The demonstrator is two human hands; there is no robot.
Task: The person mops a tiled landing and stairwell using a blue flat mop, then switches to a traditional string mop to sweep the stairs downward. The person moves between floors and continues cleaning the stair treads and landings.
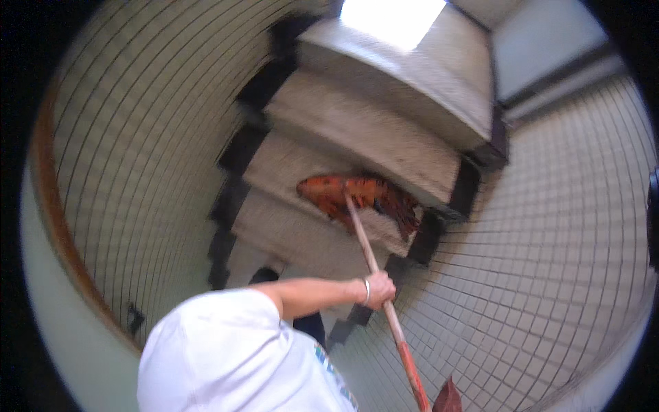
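Observation:
My left hand [378, 290], with a pale band at its wrist, is closed around the long wooden handle [366, 252] of a mop. The handle runs from the bottom of the view up to an orange and dark red cloth mop head [337, 194]. The mop head lies spread on a stair tread, its dark strands fanned towards the right end of the step. Lower down, the handle has a red section [412, 371]. My right hand is out of view.
Stone-like steps [360, 110] with dark side edging fill the middle. Tiled walls [494, 247] stand on both sides, with a brown rail or trim [56, 206] at the left. Bright light falls on the top landing [458, 46]. A reddish pointed object [448, 396] shows at the bottom.

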